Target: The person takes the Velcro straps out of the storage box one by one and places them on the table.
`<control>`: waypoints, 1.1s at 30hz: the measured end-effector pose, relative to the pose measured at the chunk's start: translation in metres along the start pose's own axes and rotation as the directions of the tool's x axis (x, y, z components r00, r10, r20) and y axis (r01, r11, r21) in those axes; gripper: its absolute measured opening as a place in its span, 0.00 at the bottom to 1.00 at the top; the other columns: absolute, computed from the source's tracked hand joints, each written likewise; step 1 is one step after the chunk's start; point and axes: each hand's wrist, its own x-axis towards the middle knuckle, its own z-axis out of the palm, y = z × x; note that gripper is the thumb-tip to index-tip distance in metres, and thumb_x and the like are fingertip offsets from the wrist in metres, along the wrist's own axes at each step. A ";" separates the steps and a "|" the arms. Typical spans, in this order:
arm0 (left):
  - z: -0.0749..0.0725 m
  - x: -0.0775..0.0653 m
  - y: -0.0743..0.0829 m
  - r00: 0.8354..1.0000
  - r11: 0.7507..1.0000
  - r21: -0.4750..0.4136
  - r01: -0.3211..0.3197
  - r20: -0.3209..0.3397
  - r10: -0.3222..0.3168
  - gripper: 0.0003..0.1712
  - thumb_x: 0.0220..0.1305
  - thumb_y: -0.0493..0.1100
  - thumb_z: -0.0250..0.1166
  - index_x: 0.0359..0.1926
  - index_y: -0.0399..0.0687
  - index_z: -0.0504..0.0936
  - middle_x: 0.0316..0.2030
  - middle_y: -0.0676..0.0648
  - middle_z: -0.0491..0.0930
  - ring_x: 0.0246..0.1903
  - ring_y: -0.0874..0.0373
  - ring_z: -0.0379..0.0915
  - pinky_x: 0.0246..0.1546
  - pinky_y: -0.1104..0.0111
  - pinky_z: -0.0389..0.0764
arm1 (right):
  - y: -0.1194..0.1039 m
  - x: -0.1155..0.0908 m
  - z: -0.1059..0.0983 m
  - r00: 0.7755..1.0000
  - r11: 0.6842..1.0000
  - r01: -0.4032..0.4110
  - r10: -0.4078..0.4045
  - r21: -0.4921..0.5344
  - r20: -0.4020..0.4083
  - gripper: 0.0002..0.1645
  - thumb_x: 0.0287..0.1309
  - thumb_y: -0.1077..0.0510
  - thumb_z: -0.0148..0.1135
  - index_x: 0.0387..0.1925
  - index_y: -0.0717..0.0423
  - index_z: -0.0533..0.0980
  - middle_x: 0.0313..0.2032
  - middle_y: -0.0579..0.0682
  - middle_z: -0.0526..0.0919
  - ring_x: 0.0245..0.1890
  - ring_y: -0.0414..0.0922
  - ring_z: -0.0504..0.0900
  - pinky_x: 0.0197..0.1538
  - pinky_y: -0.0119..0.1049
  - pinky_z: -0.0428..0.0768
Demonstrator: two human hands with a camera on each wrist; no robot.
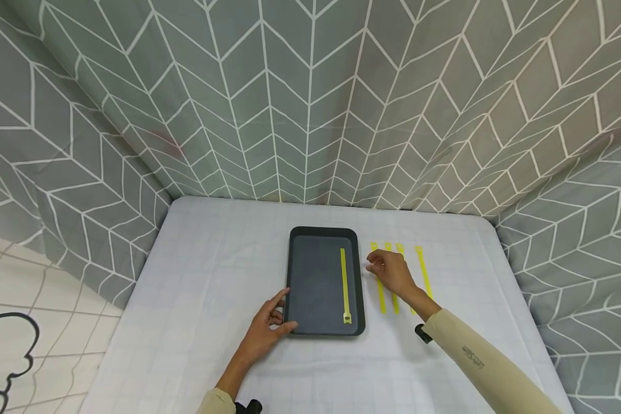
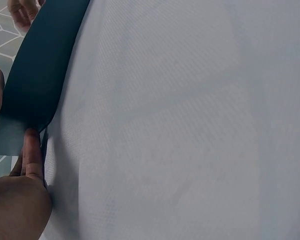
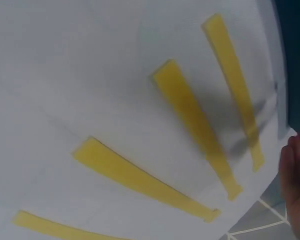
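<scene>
A dark grey rectangular tray point(image 1: 314, 276) lies on the table, with one yellow strap point(image 1: 344, 286) lengthwise along its right side, slotted head toward me. My left hand point(image 1: 263, 332) holds the tray's near left corner, thumb at the near edge and fingers along the left wall. In the left wrist view, a finger point(image 2: 33, 150) presses the tray's outer wall point(image 2: 45, 60). Right of the tray, my right hand point(image 1: 391, 273) hovers over several more yellow straps point(image 1: 424, 272), its fingers loosely bent and holding nothing. Those straps point(image 3: 190, 117) lie apart, heads away from me, partly hidden by the hand.
A white cloth point(image 1: 212, 259) covers the table. Grey curtains point(image 1: 310, 103) with white zigzag lines stand behind it and at both sides. Beige sleeves point(image 1: 486, 362) cover the forearms, and a black band point(image 1: 423, 333) sits at the right wrist.
</scene>
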 end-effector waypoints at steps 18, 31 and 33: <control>-0.002 0.001 0.003 1.000 1.000 0.004 -0.007 0.003 0.007 0.47 0.58 0.40 0.75 0.76 0.58 0.63 0.58 0.43 0.69 0.43 0.55 0.67 0.48 0.70 0.76 | -0.023 0.011 0.008 0.967 0.972 0.233 -0.236 0.035 0.097 0.19 0.48 0.70 0.75 0.44 0.66 0.82 0.42 0.58 0.85 0.45 0.56 0.84 0.50 0.50 0.82; -0.002 0.000 0.002 1.000 1.000 0.003 0.012 -0.002 -0.012 0.47 0.58 0.41 0.75 0.75 0.61 0.64 0.58 0.43 0.69 0.44 0.55 0.67 0.48 0.70 0.75 | -0.037 0.019 0.014 0.898 0.935 0.347 -0.311 -0.068 0.310 0.17 0.51 0.69 0.74 0.44 0.59 0.83 0.47 0.52 0.83 0.54 0.53 0.79 0.58 0.49 0.77; -0.002 0.000 0.001 1.000 1.000 0.004 0.016 -0.002 -0.015 0.47 0.58 0.41 0.75 0.75 0.62 0.64 0.58 0.43 0.69 0.44 0.55 0.67 0.48 0.70 0.75 | -0.038 0.020 0.015 0.878 0.922 0.378 -0.330 -0.080 0.348 0.15 0.51 0.69 0.74 0.43 0.59 0.83 0.47 0.52 0.83 0.55 0.53 0.79 0.58 0.49 0.77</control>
